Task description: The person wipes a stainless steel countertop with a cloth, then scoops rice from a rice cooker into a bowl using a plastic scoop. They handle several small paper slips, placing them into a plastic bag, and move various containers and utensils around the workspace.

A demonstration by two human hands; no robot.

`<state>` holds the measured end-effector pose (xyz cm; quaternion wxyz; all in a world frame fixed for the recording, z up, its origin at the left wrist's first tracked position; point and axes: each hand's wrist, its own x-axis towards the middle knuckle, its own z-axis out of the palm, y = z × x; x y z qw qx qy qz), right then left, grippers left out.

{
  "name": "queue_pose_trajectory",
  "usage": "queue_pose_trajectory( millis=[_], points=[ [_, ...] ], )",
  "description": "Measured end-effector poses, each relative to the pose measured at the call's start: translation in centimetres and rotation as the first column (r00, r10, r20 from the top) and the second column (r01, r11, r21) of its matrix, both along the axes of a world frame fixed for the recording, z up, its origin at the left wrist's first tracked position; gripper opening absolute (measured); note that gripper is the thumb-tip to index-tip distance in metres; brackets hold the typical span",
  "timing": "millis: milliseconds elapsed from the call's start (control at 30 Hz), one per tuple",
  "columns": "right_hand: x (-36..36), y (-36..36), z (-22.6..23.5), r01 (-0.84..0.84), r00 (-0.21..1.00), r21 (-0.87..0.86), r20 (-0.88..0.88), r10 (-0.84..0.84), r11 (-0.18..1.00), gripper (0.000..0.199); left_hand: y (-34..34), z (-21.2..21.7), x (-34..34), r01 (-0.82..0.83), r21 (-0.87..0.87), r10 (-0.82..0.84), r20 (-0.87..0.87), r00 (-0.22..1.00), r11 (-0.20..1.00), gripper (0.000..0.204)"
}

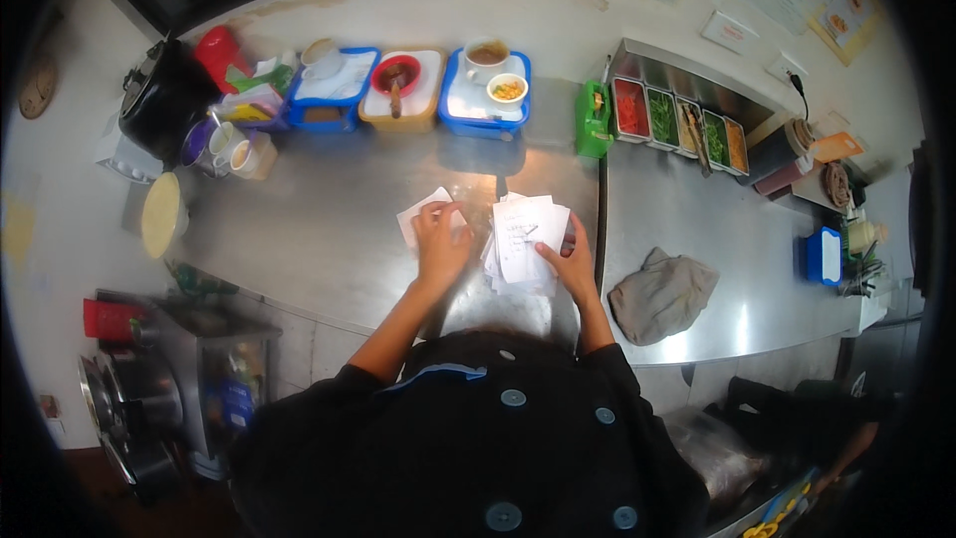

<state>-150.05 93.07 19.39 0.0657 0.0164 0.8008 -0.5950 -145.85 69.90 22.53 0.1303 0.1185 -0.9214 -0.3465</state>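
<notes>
On the steel counter in front of me, my right hand grips the right edge of a loose stack of white paper slips, its thumb on top. Handwriting covers part of the top slip, and the sheets below fan out unevenly. To the left, my left hand has its fingers bent and closed on another white paper slip. That slip lies a little apart from the stack, partly hidden under the fingers.
A crumpled grey cloth lies to the right. Along the back stand blue-lidded tubs, a red bowl, a green container and a rack of metal trays with cut vegetables. Another person's arm shows at lower right.
</notes>
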Motion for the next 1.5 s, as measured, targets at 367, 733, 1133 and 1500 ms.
queue_pose_trajectory(
  millis=[367, 733, 1133, 1500],
  points=[
    [-1.9, -5.7, -1.3, -0.182, 0.895, 0.24, -0.361, 0.262, 0.954, 0.031, -4.5, -5.0, 3.7, -0.131, -0.166, 0.147, 0.091, 0.985, 0.977, 0.058],
    [1.3, -9.1, 2.4, -0.079, 0.652, 0.518, -0.619, 0.437, 0.852, 0.014, -3.9, -6.9, 1.5, 0.013, -0.153, -0.016, -0.019, 1.0, 0.988, 0.05],
    [2.7, -13.8, 1.0, 0.144, 0.801, 0.568, -0.548, 0.242, 0.81, 0.033, -6.2, -8.8, 2.2, 0.033, 0.386, 0.037, -0.172, 0.984, 0.922, 0.049],
    [20.6, 10.7, 1.4, -0.136, 0.981, 0.425, -0.07, 0.182, 0.895, 0.024, 17.5, -0.5, 7.4, 0.706, 0.269, -0.598, -0.387, 0.702, 0.656, 0.014]
  ],
)
